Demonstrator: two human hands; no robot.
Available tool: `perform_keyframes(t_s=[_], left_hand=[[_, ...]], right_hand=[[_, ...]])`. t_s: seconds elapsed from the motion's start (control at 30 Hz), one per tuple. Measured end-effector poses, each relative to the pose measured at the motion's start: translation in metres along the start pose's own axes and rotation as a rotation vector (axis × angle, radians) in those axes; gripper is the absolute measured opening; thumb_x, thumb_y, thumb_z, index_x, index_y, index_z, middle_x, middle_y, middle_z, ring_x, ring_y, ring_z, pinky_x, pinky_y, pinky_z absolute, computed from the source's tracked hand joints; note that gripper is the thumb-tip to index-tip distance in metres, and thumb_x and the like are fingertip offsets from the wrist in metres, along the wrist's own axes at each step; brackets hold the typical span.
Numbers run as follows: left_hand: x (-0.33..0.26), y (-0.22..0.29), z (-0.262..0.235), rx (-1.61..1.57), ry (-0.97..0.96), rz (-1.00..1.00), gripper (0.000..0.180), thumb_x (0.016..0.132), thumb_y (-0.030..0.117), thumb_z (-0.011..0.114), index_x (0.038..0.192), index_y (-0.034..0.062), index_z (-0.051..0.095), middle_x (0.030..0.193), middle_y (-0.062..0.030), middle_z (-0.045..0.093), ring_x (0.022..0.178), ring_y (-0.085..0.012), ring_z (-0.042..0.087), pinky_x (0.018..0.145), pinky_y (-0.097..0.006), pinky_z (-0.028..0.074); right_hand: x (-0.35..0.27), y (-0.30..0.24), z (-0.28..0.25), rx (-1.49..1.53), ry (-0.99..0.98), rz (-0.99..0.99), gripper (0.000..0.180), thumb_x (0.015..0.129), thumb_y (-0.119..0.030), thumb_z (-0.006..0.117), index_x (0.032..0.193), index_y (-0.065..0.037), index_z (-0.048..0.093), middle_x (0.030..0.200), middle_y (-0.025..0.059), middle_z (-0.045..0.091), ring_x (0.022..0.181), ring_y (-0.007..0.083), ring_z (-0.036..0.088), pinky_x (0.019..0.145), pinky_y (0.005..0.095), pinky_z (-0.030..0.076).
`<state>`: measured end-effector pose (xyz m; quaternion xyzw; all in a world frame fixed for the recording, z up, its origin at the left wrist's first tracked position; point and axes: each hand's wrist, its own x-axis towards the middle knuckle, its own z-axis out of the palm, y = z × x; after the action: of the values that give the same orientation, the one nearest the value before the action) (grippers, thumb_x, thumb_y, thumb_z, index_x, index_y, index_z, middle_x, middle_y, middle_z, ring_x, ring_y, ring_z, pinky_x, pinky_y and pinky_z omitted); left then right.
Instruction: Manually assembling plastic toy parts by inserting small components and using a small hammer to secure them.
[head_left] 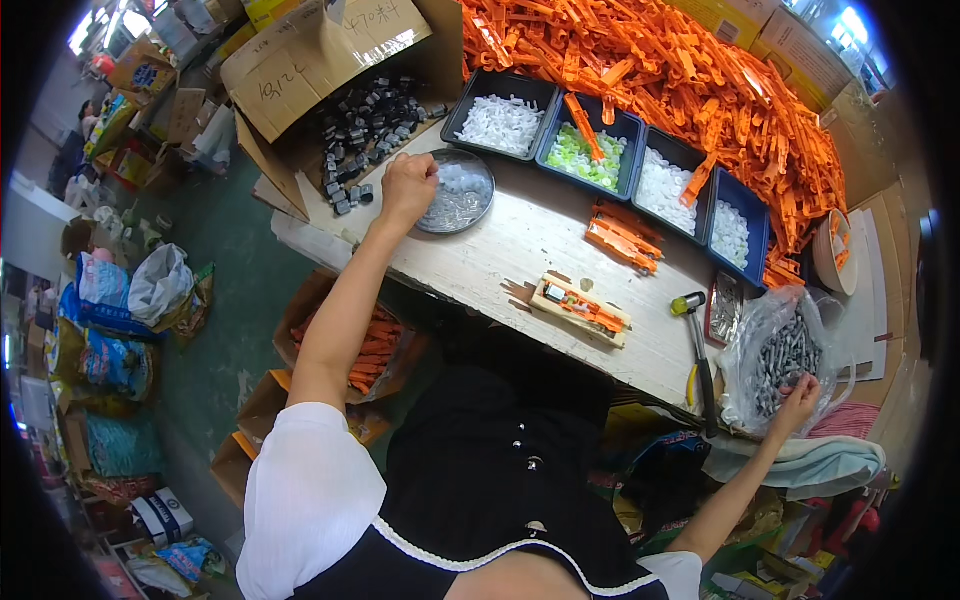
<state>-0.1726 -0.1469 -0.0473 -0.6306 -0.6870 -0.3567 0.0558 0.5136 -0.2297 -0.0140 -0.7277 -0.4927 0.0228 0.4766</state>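
My left hand (pixel 408 190) is over the left rim of a round metal dish (pixel 462 204) of small clear pieces. Its fingers are curled together, and whatever they hold is too small to make out. Far to the right, my right hand (pixel 797 402) reaches into a clear plastic bag (pixel 735 385) full of small grey metal-looking parts (pixel 785 355). Its fingertips are pinched together among the parts; what is between them cannot be made out. Between the hands, a pale block-shaped fixture (pixel 560 305) holds an orange plastic shell (pixel 598 315) with small parts set in it.
Behind the dish, dark bins (pixel 468 140) hold white and green pieces, beneath a large heap of orange shells (pixel 660 60). Several assembled orange pieces (pixel 625 238) lie mid-table. A hammer (pixel 700 350) rests beside the bag. Black parts (pixel 360 120) fill an open carton (pixel 275 165).
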Motion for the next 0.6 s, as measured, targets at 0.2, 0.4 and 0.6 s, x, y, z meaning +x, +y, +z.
perform_keyframes(t_s=[0.2,0.4,0.6], left_hand=[[-0.001,0.001,-0.002,-0.064,-0.098,-0.085,0.008,0.066,0.007,0.063,0.072,0.0052,0.058,0.070,-0.0078,0.060,0.076,-0.0267,0.055,0.067,-0.039,0.044],[-0.007,0.000,-0.006,0.051,-0.098,-0.020,0.004,0.066,0.005,0.060,0.070,0.0050,0.057,0.070,-0.0109,0.060,0.075,-0.0288,0.055,0.064,-0.040,0.044],[-0.015,-0.003,-0.010,0.043,-0.041,0.119,0.002,0.067,0.003,0.055,0.068,0.0039,0.056,0.069,-0.0143,0.057,0.071,-0.0331,0.055,0.061,-0.043,0.043]], right_hand=[[-0.029,-0.078,0.022,0.260,-0.036,-0.016,0.019,0.093,-0.025,0.046,0.094,-0.006,0.049,0.078,0.0015,0.058,0.049,0.0025,0.044,0.043,0.0159,0.032],[-0.069,-0.133,0.066,0.458,-0.282,-0.069,0.017,0.094,-0.021,0.045,0.097,-0.005,0.049,0.077,0.0022,0.056,0.054,0.0046,0.045,0.048,0.0166,0.036],[-0.099,-0.163,0.102,0.451,-0.475,-0.077,0.016,0.093,-0.017,0.046,0.101,-0.004,0.050,0.077,0.0013,0.053,0.059,0.0046,0.046,0.053,0.0171,0.038]])
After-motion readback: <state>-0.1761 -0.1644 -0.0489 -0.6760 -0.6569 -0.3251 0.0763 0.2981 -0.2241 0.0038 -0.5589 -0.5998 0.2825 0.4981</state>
